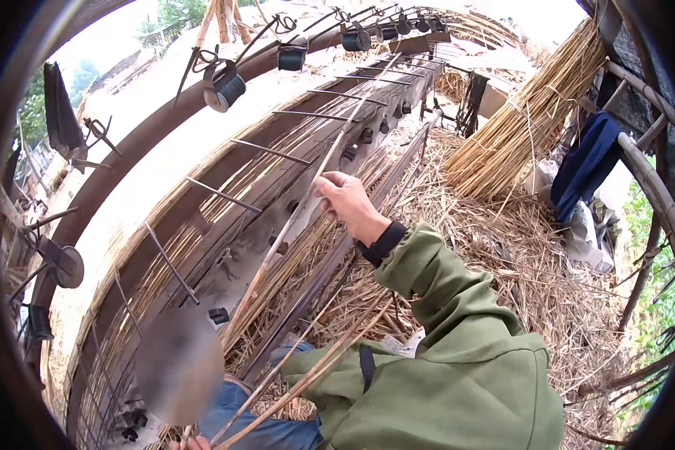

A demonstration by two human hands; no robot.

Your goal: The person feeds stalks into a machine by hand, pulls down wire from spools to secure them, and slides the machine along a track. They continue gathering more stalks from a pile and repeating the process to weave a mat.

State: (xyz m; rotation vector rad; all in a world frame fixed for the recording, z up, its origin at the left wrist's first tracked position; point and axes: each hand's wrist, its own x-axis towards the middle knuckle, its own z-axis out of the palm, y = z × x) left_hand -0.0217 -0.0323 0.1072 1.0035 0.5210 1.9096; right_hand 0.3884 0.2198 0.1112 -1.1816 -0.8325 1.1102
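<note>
My right hand (349,206) is closed in a pinch on a long reed stalk (266,264). This stalk lies slantwise along the long curved frame (240,232), over its row of metal rods. At the bottom edge only part of my left hand (193,443) shows, its fingers closed around the lower ends of reed stalks (307,381), which slope up to the right across my lap. Many thin reeds (120,274) lie side by side within the frame. A round blurred patch hides part of the frame's near end.
Spools of dark cord (229,91) hang along the curved metal rail (154,124). A tied reed bundle (529,112) leans at the upper right, near dark blue cloth (583,159). Loose straw (532,300) covers the ground to my right. Bent poles (652,191) stand at the right edge.
</note>
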